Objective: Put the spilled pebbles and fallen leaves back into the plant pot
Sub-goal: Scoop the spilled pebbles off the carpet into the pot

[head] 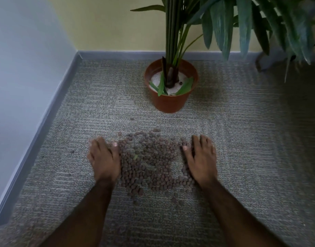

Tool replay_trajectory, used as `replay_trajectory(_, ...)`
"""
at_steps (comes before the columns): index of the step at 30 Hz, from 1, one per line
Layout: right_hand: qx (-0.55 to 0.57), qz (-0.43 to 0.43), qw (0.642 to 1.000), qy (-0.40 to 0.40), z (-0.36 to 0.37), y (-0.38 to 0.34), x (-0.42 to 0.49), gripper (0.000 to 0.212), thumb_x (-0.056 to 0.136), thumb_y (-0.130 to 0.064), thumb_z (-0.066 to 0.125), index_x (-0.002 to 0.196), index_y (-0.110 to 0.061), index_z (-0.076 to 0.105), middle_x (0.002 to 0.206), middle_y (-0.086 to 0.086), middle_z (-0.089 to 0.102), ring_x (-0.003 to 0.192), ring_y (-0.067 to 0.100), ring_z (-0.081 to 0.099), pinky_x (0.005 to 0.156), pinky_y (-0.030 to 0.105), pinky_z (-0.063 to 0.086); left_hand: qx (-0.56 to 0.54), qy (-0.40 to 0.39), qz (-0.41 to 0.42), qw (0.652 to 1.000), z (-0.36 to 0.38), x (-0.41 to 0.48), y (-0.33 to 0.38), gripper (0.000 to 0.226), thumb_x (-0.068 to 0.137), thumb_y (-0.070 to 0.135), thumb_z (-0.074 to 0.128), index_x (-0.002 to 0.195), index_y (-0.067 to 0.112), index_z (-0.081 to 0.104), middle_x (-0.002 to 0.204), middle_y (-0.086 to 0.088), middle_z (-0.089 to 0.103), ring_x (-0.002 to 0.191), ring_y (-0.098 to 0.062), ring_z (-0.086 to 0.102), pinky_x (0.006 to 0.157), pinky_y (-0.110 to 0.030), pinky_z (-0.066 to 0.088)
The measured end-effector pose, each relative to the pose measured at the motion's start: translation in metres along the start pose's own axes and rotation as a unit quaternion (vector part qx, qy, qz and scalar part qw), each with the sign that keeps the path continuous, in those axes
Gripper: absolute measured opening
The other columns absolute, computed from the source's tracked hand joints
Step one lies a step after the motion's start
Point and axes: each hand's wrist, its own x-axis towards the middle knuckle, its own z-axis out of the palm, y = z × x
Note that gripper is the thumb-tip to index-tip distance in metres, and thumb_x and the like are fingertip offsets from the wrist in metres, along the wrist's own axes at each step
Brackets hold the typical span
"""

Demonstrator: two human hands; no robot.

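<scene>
While unheld — pebbles [153,161] between hands

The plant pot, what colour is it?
Reddish-brown terracotta; the plant pot shows in the head view.

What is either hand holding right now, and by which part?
Nothing is held. The left hand and right hand lie flat and open on the carpet, flanking the spilled pebbles.
</scene>
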Motion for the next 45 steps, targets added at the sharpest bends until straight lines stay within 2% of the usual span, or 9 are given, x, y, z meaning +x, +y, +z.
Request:
replay_trajectory(6,0.025,-0.149,0.988,-0.036,0.008,-0.035,0.0,0.07,0.102,-0.066,0.019,0.157,-0.025,0.035,0.169,0.001,0.021,0.157,0.021,0.015,0.125,0.045,0.022,-0.032,-0.07,0.171,0.982,0.015,-0.003,0.029,0.074,0.102,0.068,0.015,0.163,0.025,0.018,0.172,0.003,0.009,0.158,-0.012,0.003,0.128,-0.043,0.007)
replay_trajectory(10,0.094,-0.059,0.993,0.038,0.0,-0.031,0.02,0.065,0.104,-0.061,0.022,0.153,-0.023,0.043,0.167,0.004,0.028,0.155,0.022,0.021,0.125,0.044,0.024,-0.054,-0.012,0.133,0.99,0.015,0.036,0.056,0.07,0.104,0.067,0.015,0.163,0.029,0.012,0.173,0.005,-0.003,0.158,-0.013,-0.006,0.126,-0.045,0.004)
replay_trajectory(17,-0.031,-0.089,0.993,-0.068,0.005,-0.012,0.036,0.071,0.102,-0.068,0.015,0.162,-0.029,0.02,0.172,0.005,0.003,0.158,0.026,-0.005,0.127,0.049,0.001,0.024,-0.211,0.203,0.956,0.02,0.077,0.079,0.081,0.099,0.074,0.012,0.162,0.024,0.023,0.171,0.001,0.014,0.157,-0.018,0.01,0.128,-0.048,0.013)
replay_trajectory(23,0.007,-0.118,0.992,-0.036,0.008,-0.001,0.024,0.079,0.096,-0.072,0.01,0.157,-0.028,0.035,0.17,0.0,0.017,0.158,0.023,0.008,0.127,0.047,0.008,-0.026,-0.06,0.249,0.966,0.013,-0.01,0.067,0.064,0.106,0.06,0.018,0.15,0.024,0.046,0.161,0.002,0.041,0.15,-0.014,0.032,0.126,-0.035,0.019)
replay_trajectory(27,0.023,-0.131,0.991,0.004,0.017,0.004,0.024,0.078,0.097,-0.069,0.021,0.151,-0.02,0.048,0.165,0.005,0.032,0.154,0.028,0.024,0.124,0.049,0.016,-0.001,0.066,0.058,0.996,-0.013,0.002,0.022,0.07,0.106,0.057,0.014,0.159,0.014,0.03,0.169,-0.006,0.02,0.158,-0.02,0.01,0.128,-0.04,0.001)
replay_trajectory(30,0.024,-0.129,0.991,0.003,0.019,0.005,0.024,0.079,0.099,-0.071,0.018,0.153,-0.02,0.045,0.166,0.002,0.03,0.156,0.024,0.019,0.126,0.047,0.013,0.03,0.076,-0.103,0.991,-0.041,0.033,-0.022,0.078,0.103,0.064,0.009,0.162,0.013,0.015,0.171,-0.013,0.008,0.158,-0.028,0.002,0.128,-0.051,0.006)
replay_trajectory(37,0.02,-0.124,0.992,0.003,0.017,0.004,0.023,0.082,0.099,-0.074,0.015,0.154,-0.021,0.043,0.166,0.0,0.029,0.157,0.02,0.015,0.127,0.045,0.01,-0.016,0.073,-0.044,0.996,-0.029,-0.004,-0.012,0.067,0.106,0.06,0.012,0.155,0.02,0.036,0.164,-0.002,0.035,0.152,-0.019,0.028,0.125,-0.048,0.024)
replay_trajectory(40,0.031,-0.123,0.992,0.004,0.016,0.005,0.023,0.081,0.099,-0.073,0.017,0.154,-0.02,0.043,0.166,0.0,0.03,0.156,0.019,0.015,0.127,0.046,0.012,0.025,0.101,0.007,0.994,-0.021,-0.03,0.003,0.06,0.109,0.055,0.014,0.157,0.023,0.03,0.168,0.003,0.022,0.157,-0.015,0.013,0.127,-0.044,0.007)
replay_trajectory(45,0.048,-0.123,0.991,0.001,0.013,0.005,0.022,0.078,0.099,-0.07,0.021,0.154,-0.019,0.043,0.165,0.0,0.031,0.156,0.02,0.017,0.127,0.046,0.012,0.015,0.148,-0.248,0.957,-0.048,-0.038,-0.052,0.077,0.103,0.061,0.015,0.159,0.008,0.02,0.169,-0.017,0.014,0.157,-0.033,0.006,0.127,-0.053,0.006)
